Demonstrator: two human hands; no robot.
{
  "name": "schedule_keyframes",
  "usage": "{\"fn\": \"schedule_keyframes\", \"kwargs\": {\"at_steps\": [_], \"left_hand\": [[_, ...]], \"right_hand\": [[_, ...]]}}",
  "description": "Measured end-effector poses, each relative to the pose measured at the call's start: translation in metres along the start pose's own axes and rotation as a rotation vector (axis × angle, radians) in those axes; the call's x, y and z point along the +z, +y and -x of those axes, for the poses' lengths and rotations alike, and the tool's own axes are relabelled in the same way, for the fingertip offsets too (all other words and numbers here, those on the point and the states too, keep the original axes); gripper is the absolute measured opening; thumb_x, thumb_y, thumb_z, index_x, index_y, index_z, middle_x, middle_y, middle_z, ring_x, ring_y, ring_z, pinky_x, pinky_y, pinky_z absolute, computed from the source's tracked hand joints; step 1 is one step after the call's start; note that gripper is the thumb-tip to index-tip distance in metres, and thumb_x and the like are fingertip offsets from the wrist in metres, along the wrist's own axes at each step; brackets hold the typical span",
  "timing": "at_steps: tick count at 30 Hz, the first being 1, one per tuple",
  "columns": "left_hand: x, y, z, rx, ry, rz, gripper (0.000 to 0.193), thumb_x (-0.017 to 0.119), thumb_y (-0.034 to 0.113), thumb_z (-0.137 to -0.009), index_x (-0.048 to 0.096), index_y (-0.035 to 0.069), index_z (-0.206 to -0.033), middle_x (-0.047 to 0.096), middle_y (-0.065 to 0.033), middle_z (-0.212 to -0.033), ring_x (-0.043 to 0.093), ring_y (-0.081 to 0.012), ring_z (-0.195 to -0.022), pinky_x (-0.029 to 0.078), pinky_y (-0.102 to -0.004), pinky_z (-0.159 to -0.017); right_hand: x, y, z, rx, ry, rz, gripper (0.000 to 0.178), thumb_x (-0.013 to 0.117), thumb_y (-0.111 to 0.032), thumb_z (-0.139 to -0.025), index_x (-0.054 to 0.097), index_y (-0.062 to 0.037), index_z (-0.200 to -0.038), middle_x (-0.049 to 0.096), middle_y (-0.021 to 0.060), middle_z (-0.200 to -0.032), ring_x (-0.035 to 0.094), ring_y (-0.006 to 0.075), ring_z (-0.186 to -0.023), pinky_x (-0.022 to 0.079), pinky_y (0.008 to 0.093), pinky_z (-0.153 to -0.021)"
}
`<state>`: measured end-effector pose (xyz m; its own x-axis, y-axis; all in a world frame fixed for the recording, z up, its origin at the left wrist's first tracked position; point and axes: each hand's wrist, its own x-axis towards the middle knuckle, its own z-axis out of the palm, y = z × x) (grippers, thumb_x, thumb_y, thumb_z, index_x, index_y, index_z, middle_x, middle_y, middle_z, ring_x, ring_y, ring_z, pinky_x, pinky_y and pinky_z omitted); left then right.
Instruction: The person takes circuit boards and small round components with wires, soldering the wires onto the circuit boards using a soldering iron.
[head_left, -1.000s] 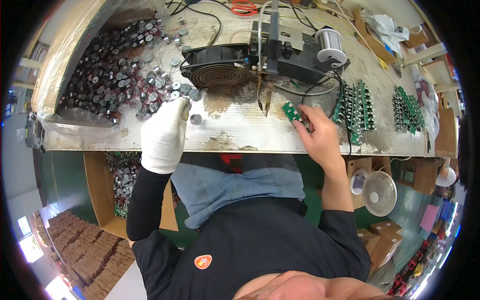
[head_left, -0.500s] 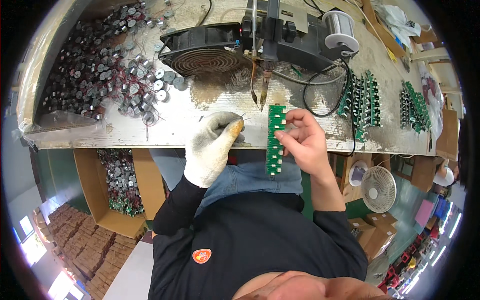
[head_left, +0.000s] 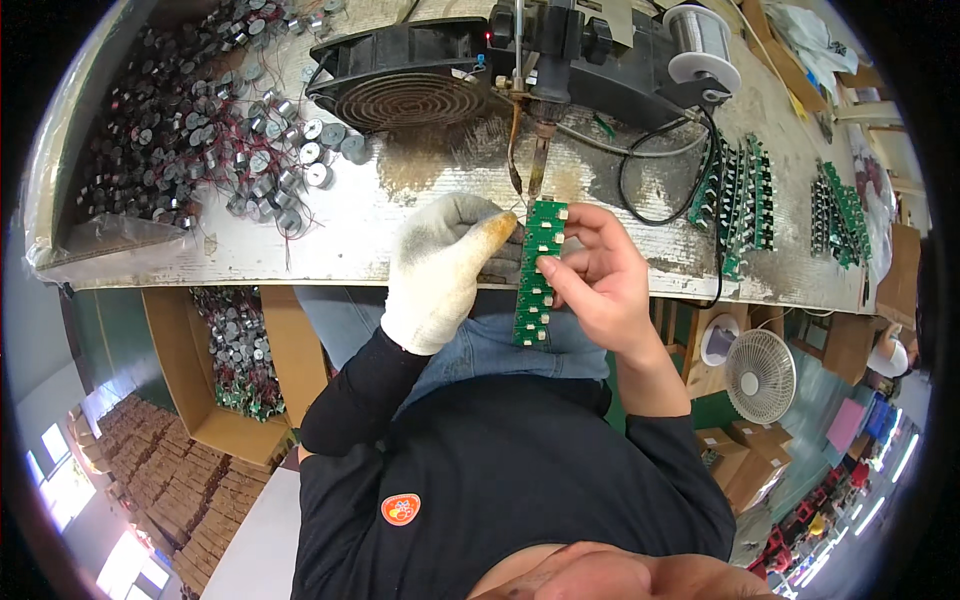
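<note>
A long green circuit board strip (head_left: 537,292) with several white connectors stands nearly upright in view, pinched at its right edge by my bare right hand (head_left: 602,275). My left hand (head_left: 440,265), in a white glove with grey, stained fingertips, is closed beside the board's left edge. Thumb and finger pinch a thin wire (head_left: 519,205) there; whatever else the palm may hold is hidden. The board's top end lies just below the soldering iron (head_left: 540,165), whose tip it partly covers. Beside the iron a thin solder feed tube (head_left: 515,150) comes down.
Many small round metal motors (head_left: 200,140) with red wires are heaped at the left. A black fan (head_left: 400,90) and a solder spool (head_left: 700,40) stand at the back. More green board strips (head_left: 735,205) lie at the right. A cardboard box (head_left: 205,415) is below the table's left.
My left hand has moved right, up to the board. The board has shifted slightly left and up, its top now at the iron's tip.
</note>
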<state>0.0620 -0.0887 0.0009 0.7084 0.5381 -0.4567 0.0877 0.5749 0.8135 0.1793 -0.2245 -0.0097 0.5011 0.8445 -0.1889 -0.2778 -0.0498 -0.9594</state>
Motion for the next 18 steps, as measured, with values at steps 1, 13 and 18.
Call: {"fn": "schedule_keyframes", "kwargs": {"at_steps": [1,13,18], "left_hand": [[-0.0001,0.0,0.0001,-0.002,0.001,0.0,0.019,0.06,0.011,-0.09,0.057,-0.006,-0.099,0.065,-0.0115,-0.089,0.065,-0.0159,-0.078,0.053,-0.027,-0.068],[0.0012,0.004,0.0004,-0.014,0.011,0.074,0.021,0.06,0.014,-0.09,0.056,-0.004,-0.101,0.065,-0.0112,-0.09,0.066,-0.0168,-0.076,0.055,-0.028,-0.065],[0.002,0.0054,0.0011,-0.013,-0.015,0.108,0.02,0.061,0.014,-0.089,0.057,-0.003,-0.1,0.065,-0.0103,-0.089,0.065,-0.015,-0.076,0.054,-0.0269,-0.066]], "right_hand": [[0.0003,0.0002,-0.0001,-0.012,0.003,0.004,0.041,0.06,0.006,-0.085,0.042,0.0051,-0.121,0.057,0.0107,-0.106,0.061,0.007,-0.071,0.047,0.0181,-0.058],[0.0039,-0.004,-0.0027,-0.058,0.002,-0.018,0.041,0.059,0.008,-0.084,0.041,0.004,-0.121,0.055,0.0116,-0.107,0.062,0.0088,-0.072,0.048,0.0191,-0.058],[0.0032,-0.005,-0.0027,-0.057,-0.003,-0.025,0.042,0.059,0.007,-0.085,0.04,0.0037,-0.122,0.055,0.0117,-0.108,0.062,0.0087,-0.072,0.048,0.019,-0.058]]}}
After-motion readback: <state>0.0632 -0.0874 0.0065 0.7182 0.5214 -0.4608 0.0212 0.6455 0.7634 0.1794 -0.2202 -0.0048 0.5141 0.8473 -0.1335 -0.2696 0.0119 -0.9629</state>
